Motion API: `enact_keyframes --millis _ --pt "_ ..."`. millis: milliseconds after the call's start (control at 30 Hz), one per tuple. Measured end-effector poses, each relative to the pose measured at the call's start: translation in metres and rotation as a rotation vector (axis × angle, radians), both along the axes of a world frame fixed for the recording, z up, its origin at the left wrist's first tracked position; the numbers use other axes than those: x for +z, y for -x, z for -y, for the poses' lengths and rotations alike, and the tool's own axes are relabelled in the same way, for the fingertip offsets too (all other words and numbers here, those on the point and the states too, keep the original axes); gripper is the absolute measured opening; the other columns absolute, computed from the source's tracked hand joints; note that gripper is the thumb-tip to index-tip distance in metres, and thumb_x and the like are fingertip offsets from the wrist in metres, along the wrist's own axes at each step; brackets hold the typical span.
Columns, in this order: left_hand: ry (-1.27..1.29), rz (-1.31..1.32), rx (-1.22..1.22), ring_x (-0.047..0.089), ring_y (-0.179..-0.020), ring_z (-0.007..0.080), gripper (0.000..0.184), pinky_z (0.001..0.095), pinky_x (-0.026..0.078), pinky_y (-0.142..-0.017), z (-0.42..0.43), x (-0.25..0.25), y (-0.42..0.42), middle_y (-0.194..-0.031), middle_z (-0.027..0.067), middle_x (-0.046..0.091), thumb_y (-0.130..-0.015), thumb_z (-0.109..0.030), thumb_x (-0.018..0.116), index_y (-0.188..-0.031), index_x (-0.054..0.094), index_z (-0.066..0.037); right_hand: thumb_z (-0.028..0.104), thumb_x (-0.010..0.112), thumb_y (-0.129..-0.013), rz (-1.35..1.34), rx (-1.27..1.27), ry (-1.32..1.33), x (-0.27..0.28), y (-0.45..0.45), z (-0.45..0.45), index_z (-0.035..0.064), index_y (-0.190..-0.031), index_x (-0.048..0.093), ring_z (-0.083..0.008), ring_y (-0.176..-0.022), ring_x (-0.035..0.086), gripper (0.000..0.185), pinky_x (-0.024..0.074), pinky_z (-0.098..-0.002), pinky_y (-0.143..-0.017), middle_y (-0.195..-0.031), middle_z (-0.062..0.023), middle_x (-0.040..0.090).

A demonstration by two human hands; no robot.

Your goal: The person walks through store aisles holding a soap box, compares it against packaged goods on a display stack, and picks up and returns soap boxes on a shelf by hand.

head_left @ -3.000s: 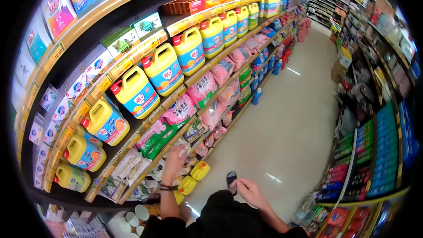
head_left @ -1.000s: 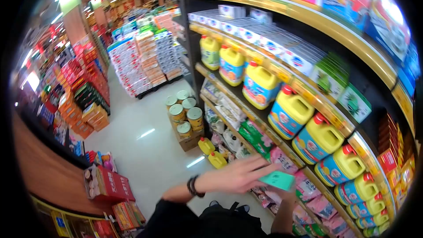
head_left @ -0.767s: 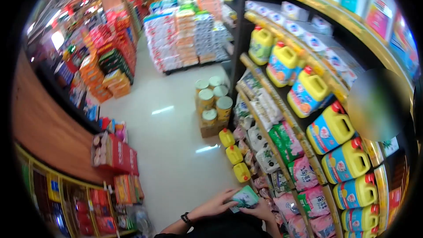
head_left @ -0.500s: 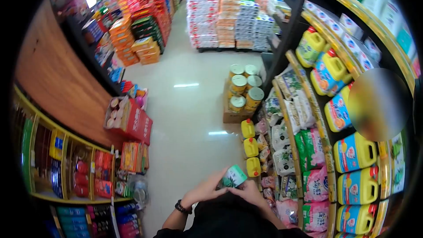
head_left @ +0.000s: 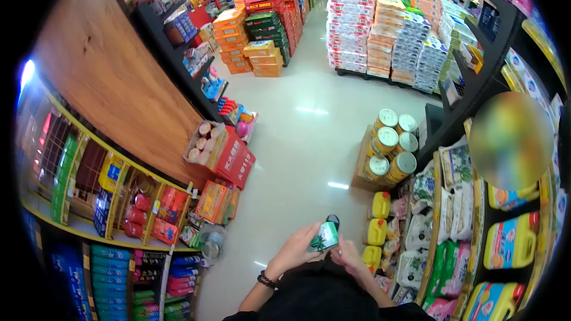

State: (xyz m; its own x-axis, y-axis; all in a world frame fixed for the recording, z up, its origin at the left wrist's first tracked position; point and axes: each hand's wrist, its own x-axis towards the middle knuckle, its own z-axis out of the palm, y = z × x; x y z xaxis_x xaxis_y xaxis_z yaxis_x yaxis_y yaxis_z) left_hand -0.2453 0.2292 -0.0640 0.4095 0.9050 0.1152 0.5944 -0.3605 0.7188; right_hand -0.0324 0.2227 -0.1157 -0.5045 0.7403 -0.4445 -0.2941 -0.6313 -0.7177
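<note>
A small green-and-white package with a dark plant print is in front of my body, tilted. My left hand is closed around its left side, and a beaded bracelet circles that wrist. Close against the package's lower right edge is my right hand, its fingers curled together. What those fingers pinch, if anything, is hidden. Below the package, a dark shoe shows on the floor.
To the right, yellow jugs and bagged goods line a shelf. Lidded cans stand in a carton ahead. A red box and a low shelf are on the left. Stacked packs stand at the aisle's far end.
The view has turned left, so the shelves and cans appear further right. My left hand still holds the package; my right hand has shifted from its lower side to its right edge.
</note>
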Motion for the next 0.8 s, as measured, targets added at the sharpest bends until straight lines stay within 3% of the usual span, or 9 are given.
enact_keyframes --millis 100,300,333,367,467,567,667,800 --pt "0.099 -0.179 -0.028 0.055 -0.122 0.0393 0.086 0.0439 0.047 -0.101 -0.063 0.025 -0.020 -0.135 0.0207 0.054 -0.077 -0.018 0.080 -0.150 0.036 -0.006 0.034 0.042 -0.110 0.012 -0.056 -0.015 0.005 -0.011 -0.062 0.0058 -0.078 0.054 -0.0058 -0.040 0.029 0.044 0.0206 -0.0242 -0.039 -0.052 0.0052 0.035" --pt "0.039 -0.427 -0.253 0.051 -0.126 0.0358 0.086 0.0462 0.044 -0.105 -0.180 0.044 -0.044 -0.138 0.0147 0.050 -0.077 -0.008 0.074 -0.153 0.034 -0.011 0.028 0.057 -0.104 0.153 -0.023 -0.074 0.004 -0.046 -0.162 0.0031 -0.092 0.065 -0.0033 -0.042 0.035 0.029 0.0240 -0.0227 -0.039 -0.057 0.0060 0.044" --pt "0.033 -0.475 -0.300 0.050 -0.127 0.0353 0.087 0.0463 0.043 -0.105 -0.195 0.045 -0.049 -0.139 0.0142 0.049 -0.076 -0.006 0.073 -0.153 0.033 -0.011 0.028 0.061 -0.102 0.133 -0.026 -0.050 0.000 -0.049 -0.174 0.0045 -0.081 0.061 -0.0032 -0.043 0.038 0.032 0.0263 -0.0227 -0.039 -0.056 0.0062 0.047" --pt "0.009 -0.480 -0.305 0.050 -0.127 0.0349 0.089 0.0462 0.043 -0.105 -0.206 0.043 -0.052 -0.138 0.0142 0.049 -0.075 -0.005 0.073 -0.154 0.033 -0.012 0.028 0.061 -0.102 0.118 -0.042 -0.043 -0.002 -0.051 -0.184 0.0045 -0.080 0.061 -0.0031 -0.043 0.038 0.032 0.0264 -0.0226 -0.039 -0.056 0.0060 0.047" --pt "-0.005 -0.455 -0.294 0.049 -0.128 0.0346 0.090 0.0458 0.044 -0.105 -0.235 0.042 -0.056 -0.138 0.0147 0.049 -0.073 -0.003 0.073 -0.154 0.033 -0.012 0.027 0.062 -0.101 0.083 -0.061 -0.010 0.000 -0.054 -0.214 0.0042 -0.077 0.061 -0.0033 -0.043 0.039 0.033 0.0273 -0.0226 -0.040 -0.056 0.0052 0.048" --pt "0.092 -0.326 -0.245 0.048 -0.130 0.0362 0.088 0.0454 0.044 -0.106 -0.262 0.046 -0.057 -0.140 0.0159 0.048 -0.074 -0.001 0.073 -0.153 0.035 -0.010 0.026 0.059 -0.103 0.161 -0.023 -0.091 0.001 -0.055 -0.245 0.0022 -0.096 0.066 -0.0039 -0.044 0.038 0.026 0.0254 -0.0232 -0.040 -0.060 0.0048 0.049" --pt "0.133 -0.148 -0.175 0.046 -0.131 0.0381 0.083 0.0446 0.043 -0.107 -0.288 0.034 -0.046 -0.140 0.0173 0.047 -0.074 -0.002 0.074 -0.150 0.039 -0.007 0.029 0.060 -0.103 0.168 -0.001 -0.016 0.023 -0.053 -0.284 0.0038 -0.083 0.063 -0.0039 -0.048 0.041 0.032 0.0290 -0.0230 -0.044 -0.059 0.0052 0.049" --pt "0.117 -0.065 -0.110 0.045 -0.131 0.0384 0.076 0.0438 0.043 -0.109 -0.342 0.029 -0.032 -0.140 0.0168 0.046 -0.076 -0.004 0.075 -0.146 0.044 -0.007 0.037 0.053 -0.106 0.099 0.057 -0.015 0.008 -0.051 -0.339 0.0065 -0.089 0.061 -0.0032 -0.049 0.035 0.035 0.0273 -0.0225 -0.046 -0.061 0.0068 0.045"
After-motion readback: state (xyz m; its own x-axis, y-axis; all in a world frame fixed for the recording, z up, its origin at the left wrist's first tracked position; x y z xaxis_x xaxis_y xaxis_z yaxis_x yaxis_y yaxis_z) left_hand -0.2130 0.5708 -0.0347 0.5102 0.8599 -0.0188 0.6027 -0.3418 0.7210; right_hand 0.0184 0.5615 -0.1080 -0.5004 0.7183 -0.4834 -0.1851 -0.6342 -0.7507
